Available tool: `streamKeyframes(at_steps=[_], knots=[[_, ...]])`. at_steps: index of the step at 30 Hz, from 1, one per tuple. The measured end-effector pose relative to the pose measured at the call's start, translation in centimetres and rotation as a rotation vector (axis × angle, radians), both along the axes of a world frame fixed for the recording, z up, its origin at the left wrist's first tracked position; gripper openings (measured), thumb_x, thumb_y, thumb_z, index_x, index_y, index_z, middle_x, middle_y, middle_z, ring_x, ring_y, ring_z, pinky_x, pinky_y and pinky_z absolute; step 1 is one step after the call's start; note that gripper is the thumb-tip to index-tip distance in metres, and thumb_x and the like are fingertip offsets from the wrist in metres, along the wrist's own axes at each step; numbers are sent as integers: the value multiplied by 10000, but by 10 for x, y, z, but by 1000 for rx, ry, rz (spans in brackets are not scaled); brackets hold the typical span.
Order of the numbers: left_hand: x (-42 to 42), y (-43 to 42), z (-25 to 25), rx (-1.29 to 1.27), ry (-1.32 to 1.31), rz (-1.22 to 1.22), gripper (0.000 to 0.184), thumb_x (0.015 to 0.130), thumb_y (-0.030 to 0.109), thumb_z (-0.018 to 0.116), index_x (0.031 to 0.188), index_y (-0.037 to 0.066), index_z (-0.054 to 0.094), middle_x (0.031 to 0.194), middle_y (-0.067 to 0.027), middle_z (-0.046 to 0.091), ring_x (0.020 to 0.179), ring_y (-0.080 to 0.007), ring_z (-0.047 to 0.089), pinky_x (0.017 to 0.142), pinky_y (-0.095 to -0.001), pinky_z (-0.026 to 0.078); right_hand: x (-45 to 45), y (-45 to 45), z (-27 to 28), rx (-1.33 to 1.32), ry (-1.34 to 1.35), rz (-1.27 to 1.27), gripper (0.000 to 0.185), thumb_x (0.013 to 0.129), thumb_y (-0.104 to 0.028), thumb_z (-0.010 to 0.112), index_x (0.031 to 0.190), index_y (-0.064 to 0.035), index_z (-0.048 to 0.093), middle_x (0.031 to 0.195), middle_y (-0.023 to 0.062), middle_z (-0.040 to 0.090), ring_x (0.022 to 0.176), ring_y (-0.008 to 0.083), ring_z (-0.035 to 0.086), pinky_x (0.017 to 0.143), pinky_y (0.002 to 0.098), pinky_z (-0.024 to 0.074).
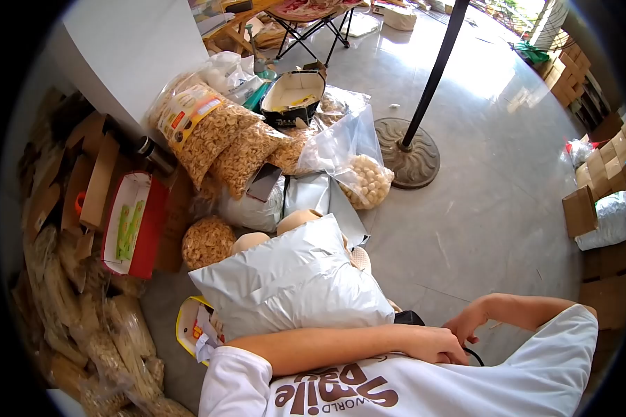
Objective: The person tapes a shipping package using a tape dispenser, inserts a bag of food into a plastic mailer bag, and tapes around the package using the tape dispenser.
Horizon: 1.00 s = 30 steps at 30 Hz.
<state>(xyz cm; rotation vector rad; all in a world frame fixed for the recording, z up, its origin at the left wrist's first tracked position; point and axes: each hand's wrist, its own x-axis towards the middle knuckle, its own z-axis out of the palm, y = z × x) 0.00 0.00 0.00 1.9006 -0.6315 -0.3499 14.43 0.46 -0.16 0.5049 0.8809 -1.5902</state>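
A plump silver-white mailing bag [292, 285] lies across my lap, over my knees. My left hand [438, 345] reaches across my body to the right, past the bag's near edge, with its fingers curled down. Right beside it, my right hand [468, 324] is bent inward with its fingers closed together. A thin black cord [474, 356] loops out just below both hands; what the fingers hold is hidden. Between the bag and my left wrist a black object [409, 317] shows in part.
Clear bags of brown dried pieces [209, 132], a phone [263, 182] and a bag of pale round balls [364, 182] lie ahead. A red box [140, 257] stands left, a yellow-edged box [182, 326] near my left arm. A pole's round base [424, 163] stands beyond; cartons [608, 163] line the right.
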Motion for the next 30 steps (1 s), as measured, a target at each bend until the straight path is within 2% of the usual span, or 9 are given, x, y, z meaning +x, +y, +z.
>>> streamKeyframes(at_steps=[2, 6, 15, 17, 20, 22, 27, 28, 30], knots=[[-4, -6, 2, -1, -20, 87, 760, 791, 128, 580, 1391, 147, 113, 1403, -195, 233, 1110, -263, 491, 866, -327, 430, 7, 5, 8, 32, 40, -478, 489, 797, -176, 558, 1258, -129, 402, 934, 37, 560, 836, 116, 571, 539, 241, 433], [-19, -13, 8, 0, -50, 287, 736, 795, 98, 553, 1383, 101, 111, 1401, -201, 228, 1115, -280, 482, 872, -332, 426, -18, 12, 17, 45, -28, -490, 447, 812, -181, 529, 1239, -124, 410, 930, 35, 569, 819, 124, 577, 551, 250, 432], [-24, -24, 3, -14, -57, 428, 687, 801, 37, 499, 1362, -8, 104, 1400, -215, 212, 1129, -321, 458, 886, -349, 416, -87, 62, 49, 179, 1, 160, 396, 832, -131, 380, 1225, -74, 387, 973, 80, 609, 826, 186, 624, 549, 301, 477], [-23, -26, -1, -24, -134, 451, 685, 799, 33, 498, 1346, -55, 96, 1400, -224, 197, 1138, -344, 442, 894, -363, 410, -101, 82, 60, 567, 3, 159, 360, 809, -117, 389, 1163, -64, 434, 922, 76, 619, 783, 195, 617, 554, 340, 486], [-20, -21, 15, -122, -71, 419, 642, 803, 35, 497, 1343, -22, 154, 1362, -205, 291, 1089, -369, 462, 871, -365, 416, -146, 116, 117, 1008, 327, 247, 241, 812, -107, 415, 1007, -31, 534, 800, 128, 611, 694, 239, 588, 645, 346, 494], [-15, -23, 14, -174, -32, 390, 622, 805, 37, 495, 1340, -8, 180, 1342, -200, 329, 1067, -375, 472, 861, -366, 417, -179, 124, 150, 1367, 659, 182, 220, 859, -180, 449, 962, -20, 559, 837, 172, 612, 777, 318, 590, 725, 411, 465], [-7, -5, 0, -261, 312, 411, 414, 797, 58, 538, 1201, 4, 464, 1211, -181, 487, 996, -300, 524, 854, -348, 404, -258, 121, 212, 1737, 1109, 113, 236, 826, -159, 492, 940, 38, 554, 835, 188, 616, 799, 338, 598, 701, 408, 479], [-8, -7, -23, -403, 193, 476, 242, 784, 46, 496, 1015, -17, 528, 860, -107, 575, 772, -183, 532, 654, -310, 409, -265, 117, 220, 1784, 1204, 86, 222, 801, -139, 504, 909, 51, 549, 780, 183, 608, 763, 328, 603, 672, 394, 483], [-5, -6, -50, -647, 245, 541, 252, 791, 53, 501, 1031, -15, 528, 881, -100, 578, 779, -174, 532, 664, -305, 412, -275, 106, 221, 1820, 1310, 67, 210, 777, -118, 516, 878, 63, 543, 725, 178, 600, 727, 319, 607, 643, 379, 487]])
